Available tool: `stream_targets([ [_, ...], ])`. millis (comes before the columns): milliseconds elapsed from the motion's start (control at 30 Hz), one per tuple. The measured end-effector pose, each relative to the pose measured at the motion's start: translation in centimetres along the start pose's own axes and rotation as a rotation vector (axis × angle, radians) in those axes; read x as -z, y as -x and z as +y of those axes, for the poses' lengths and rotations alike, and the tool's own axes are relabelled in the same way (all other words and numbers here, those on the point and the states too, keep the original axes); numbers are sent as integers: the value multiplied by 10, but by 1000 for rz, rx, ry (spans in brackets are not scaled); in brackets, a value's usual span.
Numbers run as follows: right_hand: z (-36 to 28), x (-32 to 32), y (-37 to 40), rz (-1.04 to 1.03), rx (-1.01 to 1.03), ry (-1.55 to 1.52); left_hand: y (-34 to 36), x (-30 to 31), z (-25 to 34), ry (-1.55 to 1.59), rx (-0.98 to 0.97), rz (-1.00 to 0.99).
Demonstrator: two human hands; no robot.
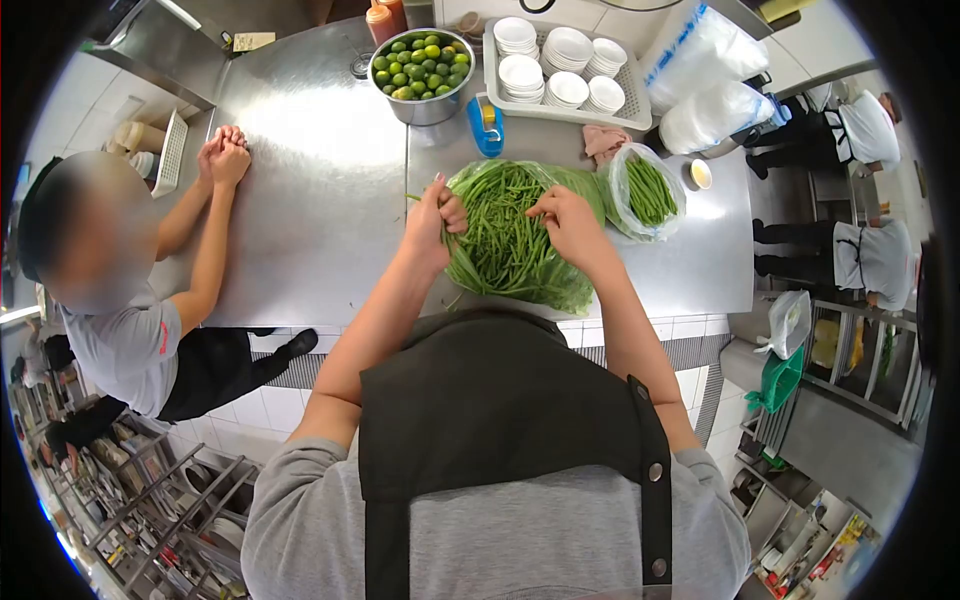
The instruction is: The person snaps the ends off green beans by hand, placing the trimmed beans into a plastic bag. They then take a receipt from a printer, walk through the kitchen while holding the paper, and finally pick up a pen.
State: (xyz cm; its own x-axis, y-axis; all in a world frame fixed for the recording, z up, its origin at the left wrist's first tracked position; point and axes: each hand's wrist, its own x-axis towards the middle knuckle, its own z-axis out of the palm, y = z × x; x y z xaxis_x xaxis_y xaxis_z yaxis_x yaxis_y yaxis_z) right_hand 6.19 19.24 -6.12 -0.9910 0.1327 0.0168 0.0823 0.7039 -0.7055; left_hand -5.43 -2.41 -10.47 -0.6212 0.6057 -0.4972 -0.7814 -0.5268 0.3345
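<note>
A large clear plastic bag lies open on the steel table, full of cut green beans [500,225]. My left hand [437,217] is closed at the bag's left edge, and the thin end of a green bean [412,197] pokes out of its fingers. Over the right part of the pile, my right hand [568,228] is curled, thumb and forefinger pinched together at the beans. Whatever lies between those fingertips is too small to make out. To the right stands a smaller clear bag of long green beans [650,192].
Behind the beans are a steel pot of limes [420,108], a blue tape dispenser [487,130], a crate [640,100] of white bowls and a pink cloth [604,143]. A small cup [698,175] sits at right. A co-worker leans on the steel table [300,200] at left, hands clasped.
</note>
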Motion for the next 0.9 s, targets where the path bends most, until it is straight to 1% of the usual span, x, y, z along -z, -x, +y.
stream_targets([
  [67,7,-6,3,-29,-85,38,-4,14,-7,66,130,-57],
  [100,7,-8,5,-43,-129,57,-1,9,-9,-10,149,14],
  [167,3,-13,7,-16,-125,118,8,-10,-14,-168,191,154],
  [200,-2,-15,8,0,-125,149,11,-14,-16,-188,194,154],
  [267,-15,-22,10,58,-99,352,16,-19,-19,-232,204,151],
  [300,-21,-24,11,88,-87,454,17,-19,-21,-275,202,114],
  [367,-23,-31,13,83,-109,441,19,-16,-22,-357,195,42],
  [400,-22,-34,14,79,-116,434,20,-18,-23,-400,173,46],
  [500,-17,-31,16,130,-156,131,26,-27,-22,-558,92,53],
  [567,-20,-25,18,128,-182,3,32,-37,-21,-704,39,36],
  [600,-25,-19,19,131,-198,-59,34,-41,-20,-752,47,41],
  [667,-38,-12,22,116,-141,-110,35,-48,-21,-854,69,44],
  [700,-42,-13,22,106,-108,-137,34,-48,-22,-854,29,48],
  [767,-44,-15,21,126,-109,-163,30,-48,-25,-852,-54,60],
  [800,-44,-16,20,135,-107,-175,29,-46,-25,-869,-139,24],
  [867,-47,-19,15,240,-127,-285,26,-43,-21,-898,-309,-46],
  [900,-49,-19,12,291,-138,-340,26,-43,-20,-908,-336,-63],
])
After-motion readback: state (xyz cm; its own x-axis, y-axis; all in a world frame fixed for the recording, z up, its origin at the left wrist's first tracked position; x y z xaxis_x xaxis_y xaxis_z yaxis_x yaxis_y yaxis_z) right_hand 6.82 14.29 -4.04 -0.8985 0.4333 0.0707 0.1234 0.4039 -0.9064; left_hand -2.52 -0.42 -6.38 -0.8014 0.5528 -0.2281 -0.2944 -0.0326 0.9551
